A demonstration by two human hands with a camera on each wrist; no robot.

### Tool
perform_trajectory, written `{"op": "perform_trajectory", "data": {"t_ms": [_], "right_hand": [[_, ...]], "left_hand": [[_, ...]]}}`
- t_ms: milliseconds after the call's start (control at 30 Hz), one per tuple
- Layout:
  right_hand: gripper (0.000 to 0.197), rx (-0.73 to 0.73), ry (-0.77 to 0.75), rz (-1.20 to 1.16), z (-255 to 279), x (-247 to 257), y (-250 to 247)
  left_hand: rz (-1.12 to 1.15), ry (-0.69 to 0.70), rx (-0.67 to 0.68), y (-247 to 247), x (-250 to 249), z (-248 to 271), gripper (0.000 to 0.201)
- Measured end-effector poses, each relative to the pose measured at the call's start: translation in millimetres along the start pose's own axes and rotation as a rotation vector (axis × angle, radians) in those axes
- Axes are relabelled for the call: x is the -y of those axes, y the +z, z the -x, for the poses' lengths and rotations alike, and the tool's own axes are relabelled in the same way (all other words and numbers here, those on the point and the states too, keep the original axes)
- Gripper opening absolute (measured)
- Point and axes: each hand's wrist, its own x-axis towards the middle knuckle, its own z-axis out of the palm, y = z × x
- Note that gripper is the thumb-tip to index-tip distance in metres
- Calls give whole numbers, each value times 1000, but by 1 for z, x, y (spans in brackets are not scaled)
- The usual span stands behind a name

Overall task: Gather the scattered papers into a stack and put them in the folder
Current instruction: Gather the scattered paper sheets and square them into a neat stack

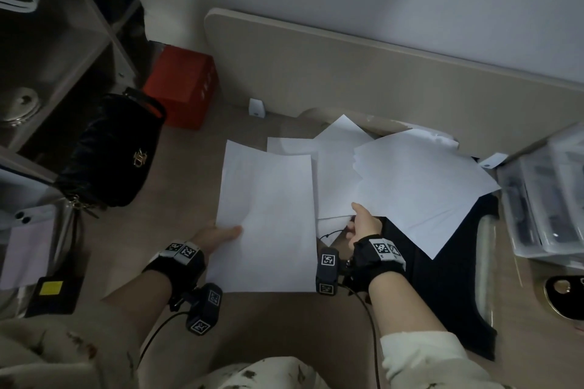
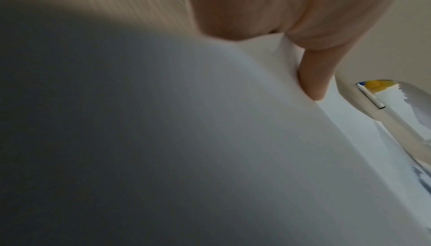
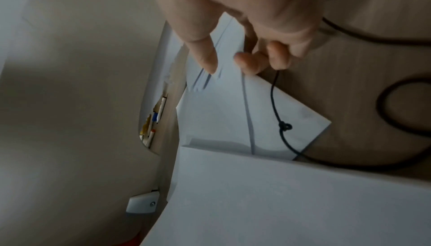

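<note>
My left hand (image 1: 226,234) holds a large white sheet (image 1: 265,218) by its left edge, above the desk; the thumb (image 2: 312,80) lies on top and the sheet (image 2: 210,139) fills the left wrist view. My right hand (image 1: 360,221) pinches the near corner of a fanned sheaf of several sheets (image 1: 417,180); in the right wrist view the thumb (image 3: 205,56) and curled fingers (image 3: 251,62) clamp their edges (image 3: 224,91). More loose sheets (image 1: 335,167) lie behind, overlapping. A black flat folder (image 1: 448,287) lies at the right, partly covered by the sheaf, with a thin black cord (image 3: 283,126) beside it.
A black handbag (image 1: 110,151) and a red box (image 1: 183,85) stand at the left. Clear plastic trays (image 1: 550,199) sit at the right edge, a round black object (image 1: 565,294) nearer me. A beige back panel (image 1: 347,73) closes the desk's far side.
</note>
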Motion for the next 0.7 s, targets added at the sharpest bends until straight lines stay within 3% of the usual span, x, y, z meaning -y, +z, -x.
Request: {"op": "perform_trajectory", "data": {"t_ms": [167,333,500,700], "right_hand": [[35,96,2,145,1,-12,4],[31,0,-144,234,14,-16,2],[31,-184,-227,214,34,-21,-24],[33,-184,-272,377,65,-43,-53]], "left_hand": [[11,-1,-12,0,1,1,41],[9,14,-4,-2,1,15,25],[14,20,-39,-11,8,27,33],[-18,15,-32,-22,16,38,34]]}}
